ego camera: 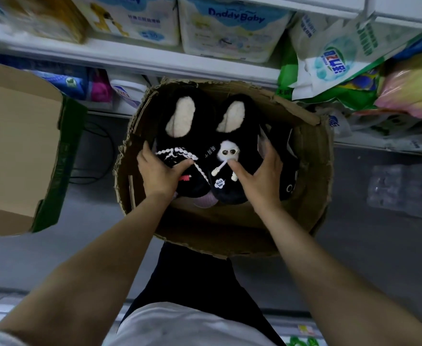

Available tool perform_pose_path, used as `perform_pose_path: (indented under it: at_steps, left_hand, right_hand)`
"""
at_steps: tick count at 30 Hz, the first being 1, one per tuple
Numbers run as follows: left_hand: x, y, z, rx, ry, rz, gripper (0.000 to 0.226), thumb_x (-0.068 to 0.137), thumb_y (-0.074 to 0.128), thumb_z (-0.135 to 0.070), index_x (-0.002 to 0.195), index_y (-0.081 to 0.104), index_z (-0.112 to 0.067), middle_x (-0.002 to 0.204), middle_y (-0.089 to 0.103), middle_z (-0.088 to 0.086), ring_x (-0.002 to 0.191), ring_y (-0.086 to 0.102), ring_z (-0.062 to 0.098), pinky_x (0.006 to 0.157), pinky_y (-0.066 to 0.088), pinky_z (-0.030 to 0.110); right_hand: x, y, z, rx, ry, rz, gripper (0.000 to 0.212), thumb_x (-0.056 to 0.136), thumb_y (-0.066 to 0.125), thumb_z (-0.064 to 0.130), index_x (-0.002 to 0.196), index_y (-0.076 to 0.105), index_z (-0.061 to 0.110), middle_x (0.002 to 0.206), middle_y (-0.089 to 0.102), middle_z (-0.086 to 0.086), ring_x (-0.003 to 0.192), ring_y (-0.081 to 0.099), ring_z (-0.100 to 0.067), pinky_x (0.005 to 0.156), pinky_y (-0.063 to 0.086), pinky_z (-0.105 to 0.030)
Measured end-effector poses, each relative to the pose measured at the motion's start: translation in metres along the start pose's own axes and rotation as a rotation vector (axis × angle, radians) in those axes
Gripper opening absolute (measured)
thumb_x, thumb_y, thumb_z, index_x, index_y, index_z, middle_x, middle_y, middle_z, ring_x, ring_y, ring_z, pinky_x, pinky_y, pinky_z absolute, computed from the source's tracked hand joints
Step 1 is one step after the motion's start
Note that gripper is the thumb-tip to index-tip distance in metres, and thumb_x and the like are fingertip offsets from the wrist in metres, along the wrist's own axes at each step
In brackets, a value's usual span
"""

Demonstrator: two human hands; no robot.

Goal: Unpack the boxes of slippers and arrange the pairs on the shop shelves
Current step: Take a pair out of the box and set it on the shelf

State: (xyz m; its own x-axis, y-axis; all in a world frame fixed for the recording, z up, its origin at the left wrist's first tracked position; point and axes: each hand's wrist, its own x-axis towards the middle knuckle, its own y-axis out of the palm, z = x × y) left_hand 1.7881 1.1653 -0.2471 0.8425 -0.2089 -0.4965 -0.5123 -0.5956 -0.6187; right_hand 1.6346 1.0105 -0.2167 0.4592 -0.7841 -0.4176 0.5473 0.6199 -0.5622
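While both hands reach into the torn brown cardboard box (pixel 312 186), left hand (pixel 159 174) fingers curl around one black plush slipper (pixel 180 136); right hand (pixel 261 177) fingers, spread, clasp its mate (pixel 240 146).

the hands (pixel 160 171) cover the toes of the black slippers (pixel 210 146); deeper pairs in the torn box (pixel 312 156) are dark, unclear; the left box (pixel 18 146) is cut off.
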Motion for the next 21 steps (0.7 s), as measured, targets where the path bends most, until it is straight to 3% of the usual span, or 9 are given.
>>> perform_pose_path:
  at_steps: [2, 4, 6, 10, 12, 16, 21]
  left_hand:
    - [-0.006, 0.005, 0.004, -0.194, -0.199, 0.048, 0.117, 0.064, 0.09, -0.046, 0.153, 0.023, -0.01, 0.151, 0.037, 0.015, 0.141, 0.036, 0.03, 0.116, 0.034, 0.046]
    - [-0.01, 0.009, 0.011, -0.433, -0.326, 0.147, 0.095, 0.069, 0.088, -0.044, 0.147, 0.037, -0.022, 0.143, 0.053, 0.007, 0.132, 0.051, 0.027, 0.111, 0.042, 0.046]
    - [-0.013, 0.011, 0.019, -0.525, -0.335, 0.282, 0.073, 0.07, 0.086, -0.047, 0.134, 0.052, -0.036, 0.133, 0.063, -0.001, 0.122, 0.06, 0.021, 0.108, 0.046, 0.046]
    - [-0.02, 0.007, 0.028, -0.59, -0.312, 0.423, 0.061, 0.076, 0.081, -0.037, 0.131, 0.057, -0.027, 0.126, 0.067, -0.003, 0.117, 0.063, 0.018, 0.105, 0.047, 0.038]
    - [-0.026, 0.005, 0.034, -0.662, -0.314, 0.441, 0.064, 0.072, 0.081, -0.032, 0.131, 0.057, -0.028, 0.123, 0.069, -0.003, 0.117, 0.063, 0.018, 0.101, 0.05, 0.035]
    - [-0.043, 0.003, 0.028, -0.827, -0.337, 0.409, 0.07, 0.077, 0.078, -0.023, 0.139, 0.049, -0.036, 0.12, 0.069, -0.009, 0.11, 0.066, 0.013, 0.076, 0.057, 0.027]
    - [-0.06, 0.001, 0.0, -0.939, -0.287, 0.309, 0.061, 0.085, 0.077, -0.02, 0.132, 0.048, -0.048, 0.125, 0.063, -0.011, 0.1, 0.069, 0.012, 0.072, 0.06, 0.029]
  right_hand:
    - [-0.013, 0.004, -0.009, 0.067, 0.147, 0.021, 0.105, 0.077, 0.08, 0.054, 0.159, 0.021, 0.025, 0.161, 0.025, -0.001, 0.149, 0.022, -0.02, 0.117, 0.031, -0.039]
    - [-0.021, 0.01, -0.018, 0.121, 0.202, 0.039, 0.105, 0.076, 0.083, 0.049, 0.159, 0.022, 0.026, 0.16, 0.028, -0.001, 0.147, 0.029, -0.02, 0.11, 0.032, -0.029]
    - [-0.023, 0.013, -0.024, 0.146, 0.192, 0.05, 0.109, 0.073, 0.086, 0.047, 0.159, 0.021, 0.029, 0.159, 0.033, 0.002, 0.145, 0.032, -0.016, 0.111, 0.031, -0.027]
    - [-0.013, 0.004, -0.029, 0.206, 0.224, 0.081, 0.117, 0.068, 0.089, 0.048, 0.159, 0.015, 0.038, 0.161, 0.031, 0.008, 0.147, 0.031, -0.013, 0.111, 0.031, -0.027]
    - [-0.008, -0.001, -0.031, 0.262, 0.227, 0.123, 0.119, 0.066, 0.091, 0.047, 0.158, 0.014, 0.042, 0.162, 0.029, 0.01, 0.147, 0.029, -0.012, 0.115, 0.03, -0.029]
    - [-0.01, -0.003, -0.029, 0.348, 0.226, 0.179, 0.124, 0.049, 0.093, 0.062, 0.15, 0.021, 0.056, 0.158, 0.036, 0.012, 0.144, 0.037, -0.013, 0.116, 0.039, -0.046]
    - [-0.02, -0.006, -0.019, 0.479, 0.154, 0.17, 0.114, 0.062, 0.094, 0.046, 0.154, 0.026, 0.045, 0.156, 0.04, 0.007, 0.139, 0.044, -0.011, 0.113, 0.043, -0.042]
